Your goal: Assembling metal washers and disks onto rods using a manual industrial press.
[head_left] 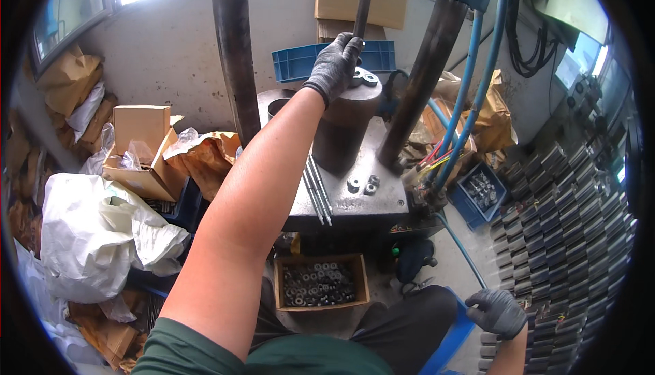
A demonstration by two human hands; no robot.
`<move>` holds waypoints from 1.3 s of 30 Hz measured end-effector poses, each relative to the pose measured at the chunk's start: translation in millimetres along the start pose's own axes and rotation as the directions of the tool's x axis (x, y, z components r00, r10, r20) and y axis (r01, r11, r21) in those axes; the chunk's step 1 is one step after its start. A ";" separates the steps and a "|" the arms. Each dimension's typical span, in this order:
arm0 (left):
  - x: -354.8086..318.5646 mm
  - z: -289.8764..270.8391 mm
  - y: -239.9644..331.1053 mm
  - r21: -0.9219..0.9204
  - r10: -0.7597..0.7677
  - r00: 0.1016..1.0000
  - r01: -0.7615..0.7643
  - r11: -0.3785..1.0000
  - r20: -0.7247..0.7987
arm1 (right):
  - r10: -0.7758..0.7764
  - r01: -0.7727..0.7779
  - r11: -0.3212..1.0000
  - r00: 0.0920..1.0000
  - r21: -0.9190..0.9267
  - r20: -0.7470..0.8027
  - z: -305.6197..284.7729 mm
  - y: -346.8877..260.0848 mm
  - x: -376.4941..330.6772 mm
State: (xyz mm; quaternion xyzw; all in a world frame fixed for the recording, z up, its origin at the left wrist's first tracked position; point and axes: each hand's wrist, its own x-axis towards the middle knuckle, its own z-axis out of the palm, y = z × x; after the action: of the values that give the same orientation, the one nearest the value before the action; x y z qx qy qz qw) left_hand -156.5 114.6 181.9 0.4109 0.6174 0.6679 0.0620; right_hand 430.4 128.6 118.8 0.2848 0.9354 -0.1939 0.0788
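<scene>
We curl our left hand point(334, 68) at the dark bar point(364, 6), near its lower end; whether it grips, we cannot tell. Metal rings point(369, 79) sit beside it on a dark cylinder point(341, 129). We cannot make out writing on the cardboard point(387, 0) behind. 2 dark posts point(234, 47) flank that hand; a carton point(364, 283) of rings lies below. Our right hand point(498, 312), fingers curled, hold unclear, is near a blue bin point(468, 213) of metal parts.

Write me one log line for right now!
left hand: at metal bar, grip unclear | right hand: near thin blue tube, grip unclear | metal rings: on press plate
</scene>
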 end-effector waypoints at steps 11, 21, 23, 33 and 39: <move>-2.5 -1.9 0.9 -0.053 -0.009 0.999 0.011 0.999 0.031 | 0.097 -0.093 0.994 0.991 0.053 -0.091 -17.1 -24.5 9.0; -0.2 -0.8 -1.4 -0.133 -0.029 0.999 0.031 0.991 0.016 | -0.015 0.007 0.992 0.997 -0.123 -0.069 -1.1 -12.7 4.8; 0.5 -1.4 -2.2 -0.116 -0.015 1.000 0.018 0.993 0.025 | 0.060 -0.060 0.994 0.998 -0.090 0.002 -5.0 -14.8 6.5; -1.0 -3.5 0.5 -0.100 -0.039 0.999 0.042 0.994 0.034 | -0.060 0.047 0.995 0.985 -0.085 -0.160 -17.2 -20.5 9.0; 3.5 -3.3 -3.1 -0.066 -0.052 0.998 0.055 0.996 0.037 | 0.040 -0.037 0.999 0.983 0.017 -0.177 -20.8 -24.1 11.3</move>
State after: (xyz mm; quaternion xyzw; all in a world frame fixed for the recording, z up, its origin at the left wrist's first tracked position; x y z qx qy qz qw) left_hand -162.2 114.8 181.2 0.4037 0.6044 0.6788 0.1046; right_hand 406.7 124.3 142.5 0.3195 0.9317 -0.1728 -0.0030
